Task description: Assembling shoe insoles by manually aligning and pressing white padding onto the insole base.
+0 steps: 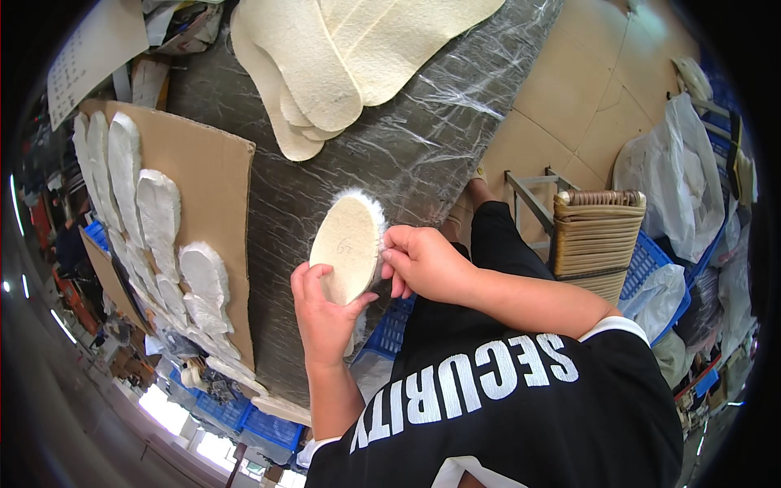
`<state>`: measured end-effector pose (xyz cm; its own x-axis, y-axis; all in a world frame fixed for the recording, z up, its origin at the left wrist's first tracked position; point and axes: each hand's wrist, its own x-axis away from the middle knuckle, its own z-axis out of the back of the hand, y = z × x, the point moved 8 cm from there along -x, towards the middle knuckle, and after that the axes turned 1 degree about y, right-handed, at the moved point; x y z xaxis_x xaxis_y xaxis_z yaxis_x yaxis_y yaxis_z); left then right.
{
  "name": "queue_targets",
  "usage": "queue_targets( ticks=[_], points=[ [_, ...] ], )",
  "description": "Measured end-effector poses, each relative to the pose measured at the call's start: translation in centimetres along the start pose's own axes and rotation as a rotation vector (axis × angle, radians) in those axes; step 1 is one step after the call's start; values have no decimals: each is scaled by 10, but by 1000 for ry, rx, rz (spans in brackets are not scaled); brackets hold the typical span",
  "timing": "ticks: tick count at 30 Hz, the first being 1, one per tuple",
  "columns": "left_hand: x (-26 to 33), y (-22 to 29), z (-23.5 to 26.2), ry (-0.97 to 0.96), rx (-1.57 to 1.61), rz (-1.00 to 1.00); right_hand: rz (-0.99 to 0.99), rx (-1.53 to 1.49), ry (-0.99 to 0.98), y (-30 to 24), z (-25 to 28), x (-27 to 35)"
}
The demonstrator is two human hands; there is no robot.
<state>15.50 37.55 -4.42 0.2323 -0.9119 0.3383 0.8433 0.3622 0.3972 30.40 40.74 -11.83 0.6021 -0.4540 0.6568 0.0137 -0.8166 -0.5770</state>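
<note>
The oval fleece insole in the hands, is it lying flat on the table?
No, the left hand and right hand hold the insole up, above the table.

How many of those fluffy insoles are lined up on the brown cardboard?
About 8 fluffy insoles show, overlapping in a row along the cardboard edge, top left down to the bottom; more may be hidden. One more is in the left hand and right hand.

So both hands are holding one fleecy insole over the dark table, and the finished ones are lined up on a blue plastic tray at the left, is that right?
Not quite. In the head view the left hand and right hand do hold one fleecy insole over the dark table, but the lined-up insoles lie on a brown cardboard sheet, not a blue tray.
</note>
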Motion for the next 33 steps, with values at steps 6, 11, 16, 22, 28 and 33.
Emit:
queue_targets(
  ticks=[6, 11, 16, 22, 28, 33],
  points=[
    [0, -2, 0, -8, 19, 25, 7, -2, 2, 2, 0, -1],
    [0, -3, 0, -10, 27, 20, -10, 7, 18, 0, 0, -1],
    [0, -3, -1, 8, 19, 23, 51, 31, 24, -1, 1, -1],
    [0, -5, -4, 11, 12, 20, 55, 36, 30, 1, -1, 1],
    [1, -4, -1, 5, 27, -4, 260, -132, 114, -1, 1, 3],
    [2, -6, -1, -14, 72, 9, 104, -255, -55, 10, -4, 0]
  ],
)
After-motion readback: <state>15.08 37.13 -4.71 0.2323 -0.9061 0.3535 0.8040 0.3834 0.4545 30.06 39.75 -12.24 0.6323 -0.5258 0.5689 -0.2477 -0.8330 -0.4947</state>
